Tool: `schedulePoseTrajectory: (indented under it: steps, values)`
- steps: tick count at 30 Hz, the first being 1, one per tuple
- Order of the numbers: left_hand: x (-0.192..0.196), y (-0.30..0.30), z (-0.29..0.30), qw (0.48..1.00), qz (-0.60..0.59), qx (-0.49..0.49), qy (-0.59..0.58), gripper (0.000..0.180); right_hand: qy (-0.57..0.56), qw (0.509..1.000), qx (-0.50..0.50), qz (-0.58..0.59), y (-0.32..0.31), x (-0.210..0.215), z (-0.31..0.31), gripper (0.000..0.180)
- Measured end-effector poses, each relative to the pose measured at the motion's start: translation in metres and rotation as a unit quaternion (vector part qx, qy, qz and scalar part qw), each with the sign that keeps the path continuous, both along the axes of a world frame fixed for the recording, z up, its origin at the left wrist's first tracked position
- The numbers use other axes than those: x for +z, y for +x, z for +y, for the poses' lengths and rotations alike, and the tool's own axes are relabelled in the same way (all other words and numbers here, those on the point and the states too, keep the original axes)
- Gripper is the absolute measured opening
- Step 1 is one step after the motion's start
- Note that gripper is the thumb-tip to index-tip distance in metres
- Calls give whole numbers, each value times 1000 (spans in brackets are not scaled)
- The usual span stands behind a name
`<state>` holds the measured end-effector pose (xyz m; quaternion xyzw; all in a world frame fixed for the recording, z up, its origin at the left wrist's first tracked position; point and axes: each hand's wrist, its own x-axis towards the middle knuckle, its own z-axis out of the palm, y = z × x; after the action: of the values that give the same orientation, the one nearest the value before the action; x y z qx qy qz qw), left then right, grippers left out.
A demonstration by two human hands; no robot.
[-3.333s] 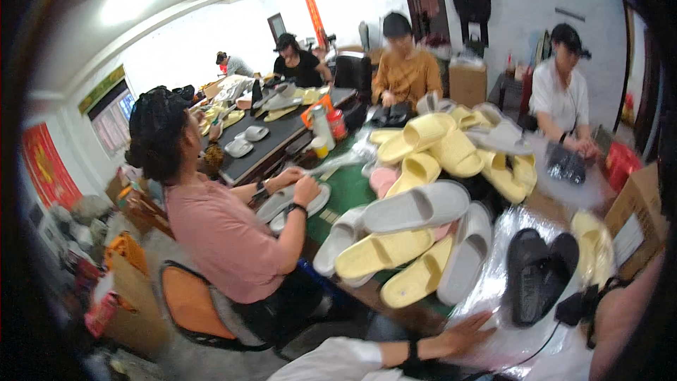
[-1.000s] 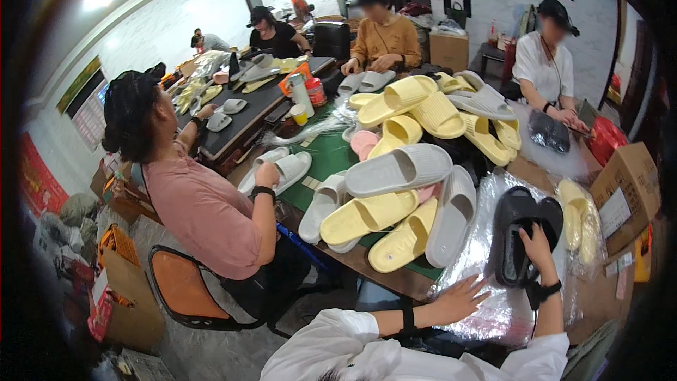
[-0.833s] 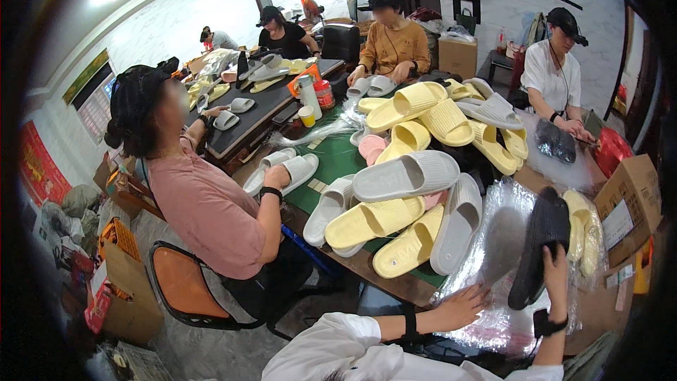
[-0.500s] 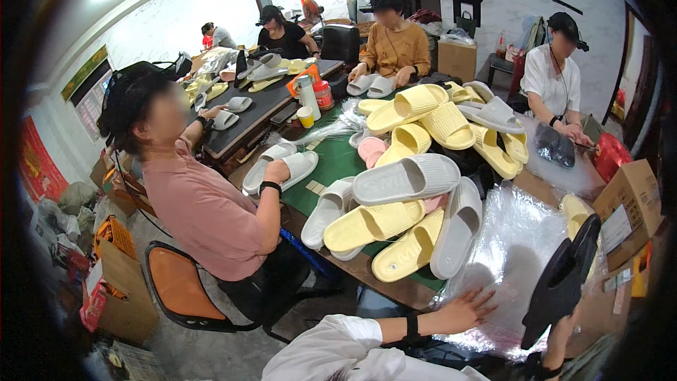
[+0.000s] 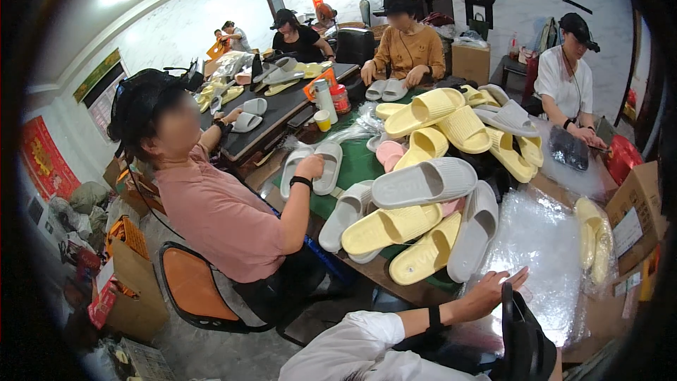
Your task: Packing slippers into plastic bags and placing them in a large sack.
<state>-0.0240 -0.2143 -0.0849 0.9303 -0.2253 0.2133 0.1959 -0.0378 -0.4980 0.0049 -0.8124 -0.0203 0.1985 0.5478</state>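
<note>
Left grip (image 5: 488, 295) spread beside black slippers (image 5: 525, 342); right grip (image 5: 559, 365) mostly hidden, hold unclear.

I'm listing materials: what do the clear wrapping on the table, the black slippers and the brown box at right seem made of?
Clear wrapping: probably thin plastic film, glossy, going by its bright glints and wrinkles.
Black slippers: perhaps moulded foam or rubber, dull, given the thick, evenly dark form; which is unclear.
Brown box: likely cardboard, matt, with stiff flat panels.
</note>
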Motion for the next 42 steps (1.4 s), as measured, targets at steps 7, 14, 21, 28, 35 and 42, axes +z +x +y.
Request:
schedulePoseTrajectory:
  steps: [7,14,21,28,35,42]
  values:
    - [2,1,13,997,49,7,-66,83,-64,992,55,90,-10,6,4,35]
    - [22,-11,-8,987,-152,52,-4,64,-205,953,145,-171,-24,2,9,43]
    - [37,-29,-26,997,-22,-58,35,69,-298,900,102,-301,-17,-27,13,37]
    - [25,-26,-48,987,-73,-142,29,68,-402,853,122,-311,-10,-51,21,39]
    - [26,-38,-69,956,-161,-244,-33,51,-282,857,-76,-425,30,-144,-20,54]
    - [-7,-37,-57,940,-121,-14,-319,64,-73,911,-204,-350,23,-107,60,57]
